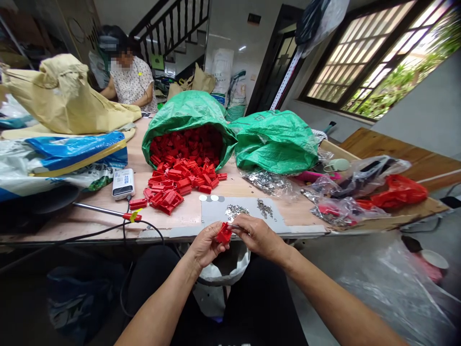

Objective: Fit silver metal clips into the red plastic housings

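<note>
- In front of the left hand and the right hand, a strip of the wood table gives a way forward to the red plastic pieces.
- The grey sheet lies flat, so a hand can pass above it.
- On the left side, a metal rod with red handle and its black cable stand in the way.
- On the right side, transparent plastic bags block the table.
- Behind the pieces, the green sack closes the way.

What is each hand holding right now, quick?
Left hand: closed, holding a red plastic piece.
Right hand: closed, pinching a small metal piece against the red one.
</note>
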Demonstrator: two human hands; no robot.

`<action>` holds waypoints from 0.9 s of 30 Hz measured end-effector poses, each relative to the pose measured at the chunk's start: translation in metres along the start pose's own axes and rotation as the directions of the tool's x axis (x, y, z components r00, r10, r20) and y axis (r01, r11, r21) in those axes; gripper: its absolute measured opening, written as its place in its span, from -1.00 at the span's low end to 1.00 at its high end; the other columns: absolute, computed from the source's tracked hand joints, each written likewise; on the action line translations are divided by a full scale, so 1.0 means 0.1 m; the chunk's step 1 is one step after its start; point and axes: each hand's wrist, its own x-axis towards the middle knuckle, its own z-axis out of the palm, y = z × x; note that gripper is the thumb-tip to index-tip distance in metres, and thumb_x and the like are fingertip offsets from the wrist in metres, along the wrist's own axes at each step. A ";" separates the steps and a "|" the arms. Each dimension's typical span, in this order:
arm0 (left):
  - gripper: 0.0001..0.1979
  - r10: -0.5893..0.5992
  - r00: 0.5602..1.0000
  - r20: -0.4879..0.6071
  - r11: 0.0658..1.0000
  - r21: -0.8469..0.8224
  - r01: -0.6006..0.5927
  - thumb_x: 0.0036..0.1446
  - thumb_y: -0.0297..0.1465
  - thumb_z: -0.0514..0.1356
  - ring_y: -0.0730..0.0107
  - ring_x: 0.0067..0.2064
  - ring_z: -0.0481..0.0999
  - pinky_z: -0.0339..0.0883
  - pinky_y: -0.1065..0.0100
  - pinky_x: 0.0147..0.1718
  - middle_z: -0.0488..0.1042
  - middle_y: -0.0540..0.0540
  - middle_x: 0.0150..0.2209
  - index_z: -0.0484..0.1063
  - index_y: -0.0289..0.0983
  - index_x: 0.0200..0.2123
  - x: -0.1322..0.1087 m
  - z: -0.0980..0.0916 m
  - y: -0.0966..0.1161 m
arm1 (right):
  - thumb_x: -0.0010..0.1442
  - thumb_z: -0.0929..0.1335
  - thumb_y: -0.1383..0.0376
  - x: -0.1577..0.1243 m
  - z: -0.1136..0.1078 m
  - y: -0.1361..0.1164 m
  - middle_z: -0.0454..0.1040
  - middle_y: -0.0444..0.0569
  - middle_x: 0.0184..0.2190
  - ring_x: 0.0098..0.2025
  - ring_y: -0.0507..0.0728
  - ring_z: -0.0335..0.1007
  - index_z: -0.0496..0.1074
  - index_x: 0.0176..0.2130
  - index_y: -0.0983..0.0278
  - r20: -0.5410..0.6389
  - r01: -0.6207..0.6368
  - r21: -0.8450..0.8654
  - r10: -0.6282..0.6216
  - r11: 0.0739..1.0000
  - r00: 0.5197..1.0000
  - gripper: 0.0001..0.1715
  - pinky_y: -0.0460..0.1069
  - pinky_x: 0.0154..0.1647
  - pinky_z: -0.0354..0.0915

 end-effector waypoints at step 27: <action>-0.68 0.187 0.982 0.002 0.342 0.937 -0.067 0.10 -0.14 0.16 0.32 -0.33 0.45 0.26 0.41 -0.31 0.52 -0.05 -0.41 0.49 -0.25 -0.24 -0.19 0.36 0.12 | 0.29 0.21 0.33 -0.28 0.78 -0.16 0.48 0.09 -0.46 -0.44 0.05 0.47 0.38 -0.24 0.50 0.578 -0.184 0.793 0.625 -0.580 0.525 -0.74 -0.03 -0.28 0.42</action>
